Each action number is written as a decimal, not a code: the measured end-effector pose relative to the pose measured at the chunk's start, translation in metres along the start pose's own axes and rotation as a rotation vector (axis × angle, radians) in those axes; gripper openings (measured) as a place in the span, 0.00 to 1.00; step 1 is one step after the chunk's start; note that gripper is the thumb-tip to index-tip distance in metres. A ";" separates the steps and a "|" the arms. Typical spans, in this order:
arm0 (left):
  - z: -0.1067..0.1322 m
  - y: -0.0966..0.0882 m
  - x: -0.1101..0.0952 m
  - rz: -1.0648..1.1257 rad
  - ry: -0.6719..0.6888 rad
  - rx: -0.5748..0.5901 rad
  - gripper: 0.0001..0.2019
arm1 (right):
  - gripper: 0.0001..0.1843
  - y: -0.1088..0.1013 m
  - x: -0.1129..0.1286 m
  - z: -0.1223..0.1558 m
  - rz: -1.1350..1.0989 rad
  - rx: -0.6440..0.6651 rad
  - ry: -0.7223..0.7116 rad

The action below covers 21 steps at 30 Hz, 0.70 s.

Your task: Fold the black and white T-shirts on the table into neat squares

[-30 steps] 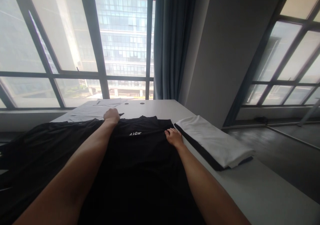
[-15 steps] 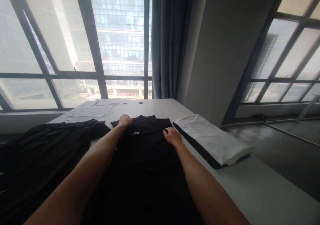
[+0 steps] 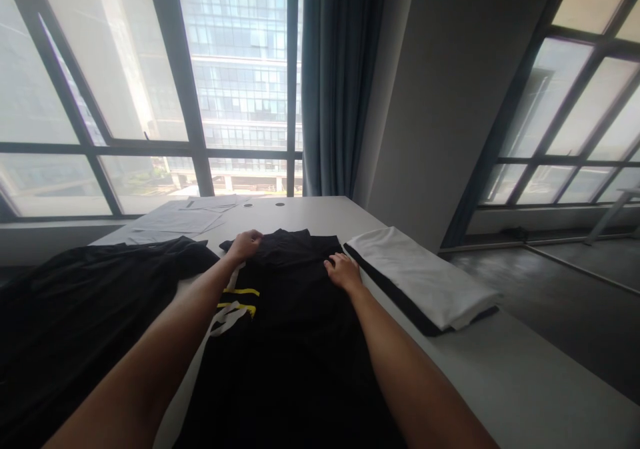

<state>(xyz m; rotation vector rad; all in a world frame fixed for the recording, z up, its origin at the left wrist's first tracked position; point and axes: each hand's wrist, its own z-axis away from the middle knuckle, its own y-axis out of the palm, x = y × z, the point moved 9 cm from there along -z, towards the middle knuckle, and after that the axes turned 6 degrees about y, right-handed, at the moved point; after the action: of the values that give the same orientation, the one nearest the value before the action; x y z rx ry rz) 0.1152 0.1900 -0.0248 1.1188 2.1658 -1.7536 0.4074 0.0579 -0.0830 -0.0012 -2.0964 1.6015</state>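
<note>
A black garment [image 3: 295, 316] lies on the white table [image 3: 500, 382] in front of me, folded over along its left side. My left hand [image 3: 245, 244] is closed on the folded fabric near its far left corner. My right hand [image 3: 341, 270] lies open with fingers flat on the garment's far right edge. A white and yellow printed patch [image 3: 235, 306] shows on the fabric beside my left forearm.
A second black garment [image 3: 85, 302] is heaped at the left. A folded white garment with black trim [image 3: 425, 279] lies to the right. Papers [image 3: 185, 219] sit at the far end by the windows. The table's right edge drops to a dark floor.
My left hand carried the garment's left part rightward over the middle, covering the white lettering and exposing a yellow and white patch. My right hand stayed pressed in place.
</note>
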 end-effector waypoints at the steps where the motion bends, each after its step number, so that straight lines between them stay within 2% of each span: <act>1: 0.000 -0.010 0.008 -0.119 0.014 -0.025 0.14 | 0.25 0.000 0.000 0.000 0.000 -0.001 0.000; 3: 0.000 -0.026 0.029 -0.329 -0.028 -0.028 0.15 | 0.25 0.000 0.000 0.000 -0.001 -0.003 0.001; 5: 0.000 -0.034 0.052 -0.429 -0.102 0.027 0.16 | 0.26 0.000 0.000 0.001 -0.001 -0.003 0.003; 9: -0.004 -0.032 0.077 -0.386 -0.140 0.118 0.18 | 0.26 0.000 0.001 0.001 0.005 -0.006 -0.004; 15: -0.020 -0.034 0.084 -0.335 -0.145 0.116 0.13 | 0.26 0.000 0.001 0.000 0.017 -0.015 -0.005; 19: -0.038 -0.045 0.074 -0.298 -0.128 0.070 0.10 | 0.26 0.000 0.001 -0.001 0.018 -0.019 -0.007; 21: -0.047 -0.051 0.065 -0.218 -0.122 -0.005 0.12 | 0.25 0.000 0.001 -0.001 0.018 -0.022 -0.013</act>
<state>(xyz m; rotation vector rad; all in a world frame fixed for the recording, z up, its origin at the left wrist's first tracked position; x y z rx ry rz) 0.0528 0.2595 -0.0044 0.7756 2.2886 -1.8466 0.4070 0.0589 -0.0823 -0.0165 -2.1297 1.5932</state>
